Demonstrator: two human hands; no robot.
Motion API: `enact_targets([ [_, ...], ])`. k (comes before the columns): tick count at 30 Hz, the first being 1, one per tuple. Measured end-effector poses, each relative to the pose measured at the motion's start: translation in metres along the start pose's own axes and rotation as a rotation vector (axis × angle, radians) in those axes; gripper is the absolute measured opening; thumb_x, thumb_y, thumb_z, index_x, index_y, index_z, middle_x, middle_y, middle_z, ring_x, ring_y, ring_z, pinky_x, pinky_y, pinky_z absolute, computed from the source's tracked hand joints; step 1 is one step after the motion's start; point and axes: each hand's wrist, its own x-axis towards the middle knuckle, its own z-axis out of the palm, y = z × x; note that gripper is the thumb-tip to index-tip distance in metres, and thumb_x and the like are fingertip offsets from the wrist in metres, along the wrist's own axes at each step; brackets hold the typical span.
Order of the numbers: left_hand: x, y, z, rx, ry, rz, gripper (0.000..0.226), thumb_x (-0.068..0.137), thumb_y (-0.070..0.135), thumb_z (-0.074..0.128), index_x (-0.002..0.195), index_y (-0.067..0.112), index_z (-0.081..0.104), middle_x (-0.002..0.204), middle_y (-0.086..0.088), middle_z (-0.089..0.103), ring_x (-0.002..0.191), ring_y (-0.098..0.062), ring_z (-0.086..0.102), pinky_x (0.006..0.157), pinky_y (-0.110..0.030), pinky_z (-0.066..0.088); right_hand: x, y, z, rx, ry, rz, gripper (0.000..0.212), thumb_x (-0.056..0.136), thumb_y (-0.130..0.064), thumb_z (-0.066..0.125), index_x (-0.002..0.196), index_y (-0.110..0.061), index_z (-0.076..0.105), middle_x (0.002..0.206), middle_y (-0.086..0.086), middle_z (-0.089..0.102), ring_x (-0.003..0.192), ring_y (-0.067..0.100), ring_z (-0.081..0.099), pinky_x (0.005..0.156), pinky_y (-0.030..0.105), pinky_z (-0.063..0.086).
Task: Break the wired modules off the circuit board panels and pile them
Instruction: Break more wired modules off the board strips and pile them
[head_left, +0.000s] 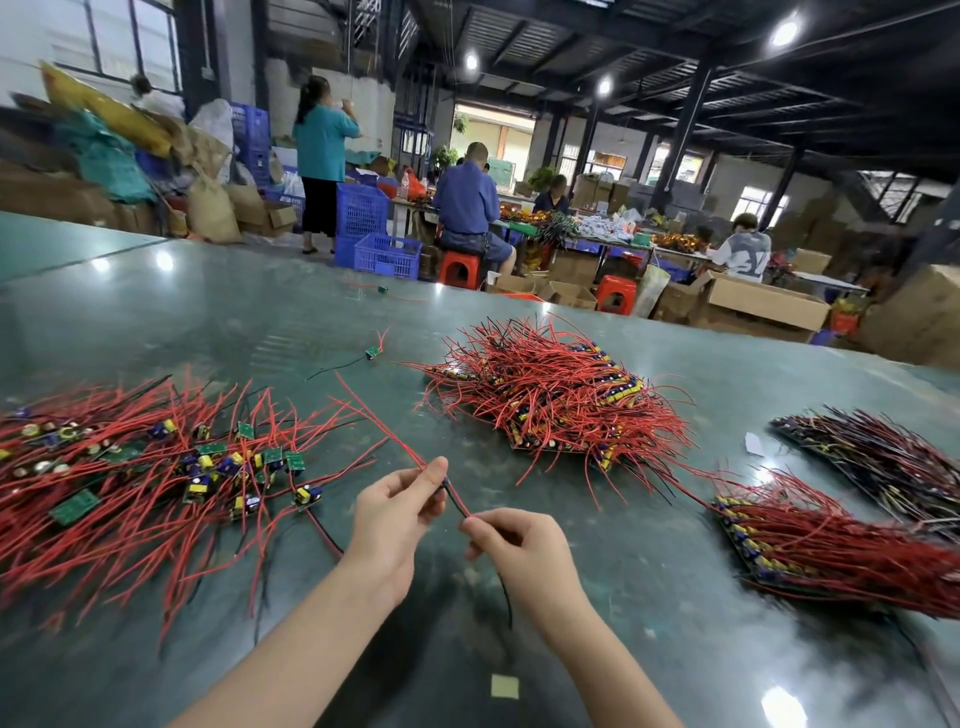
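Note:
My left hand (396, 514) pinches red wires (379, 423) that run up and away to the left. My right hand (511, 545) pinches a thin black and red wire (457, 503) just below; a black lead hangs from it. No module is plainly visible between the hands. A loose pile of broken-off modules (208, 467) with red wires spreads on the left of the green table (649, 597). A heap of wired panels (556, 395) lies ahead at centre right. Another panel stack (810, 540) sits at the right, and a darker one (872, 457) behind it.
Two stray modules (372, 352) (383, 289) with wires lie farther out on the table. A small paper scrap (504, 686) sits near the front edge. Beyond the table, several people work among blue crates (387, 254), red stools and cardboard boxes (763, 301).

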Motion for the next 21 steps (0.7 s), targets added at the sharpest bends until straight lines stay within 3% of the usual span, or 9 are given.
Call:
enact_targets([
  [4,0.005,0.009,-0.004,-0.029,0.024,0.004,0.015,0.083,0.005,0.066,0.071,0.006,0.057,0.068,-0.007,0.058,0.059,-0.013,0.052,0.054,-0.014,0.050,-0.002,-0.003,0.000,0.156,-0.116,0.067,0.019,0.086,-0.010,0.064,0.072,-0.023,0.070,0.057,-0.009,0.066,0.051,0.000,0.051,0.057,0.014,0.042],
  [11,0.004,0.013,-0.005,0.027,-0.037,0.007,0.013,0.082,0.009,0.067,0.072,0.006,0.060,0.061,-0.001,0.063,0.052,-0.007,0.056,0.054,-0.014,0.051,-0.003,-0.005,-0.001,0.180,-0.221,0.000,0.020,0.088,-0.007,0.061,0.073,-0.019,0.066,0.057,-0.009,0.065,0.050,-0.003,0.048,0.055,0.011,0.039],
  [16,0.009,0.040,-0.010,-0.025,-0.159,-0.079,0.019,0.089,0.015,0.060,0.072,0.007,0.059,0.061,-0.003,0.062,0.057,-0.016,0.066,0.057,-0.032,0.059,0.002,-0.003,-0.004,0.260,-0.134,0.062,0.026,0.095,-0.022,0.051,0.080,-0.018,0.072,0.070,-0.006,0.071,0.052,0.000,0.047,0.053,0.011,0.038],
  [19,0.015,0.065,-0.023,0.075,-0.181,-0.110,0.020,0.090,0.022,0.057,0.074,0.009,0.059,0.061,-0.001,0.062,0.043,-0.008,0.057,0.037,-0.015,0.043,0.008,0.001,-0.010,0.388,-0.015,0.144,0.029,0.098,-0.024,0.046,0.087,-0.014,0.071,0.069,-0.003,0.069,0.049,0.004,0.044,0.049,0.013,0.035],
  [21,0.022,0.075,-0.035,0.231,-0.158,-0.038,0.018,0.089,0.021,0.059,0.074,0.010,0.060,0.068,-0.004,0.059,0.040,-0.007,0.048,0.033,-0.013,0.032,0.011,0.004,-0.013,0.409,0.040,0.180,0.029,0.097,-0.020,0.047,0.085,-0.012,0.071,0.067,-0.001,0.067,0.047,0.004,0.042,0.048,0.012,0.035],
])
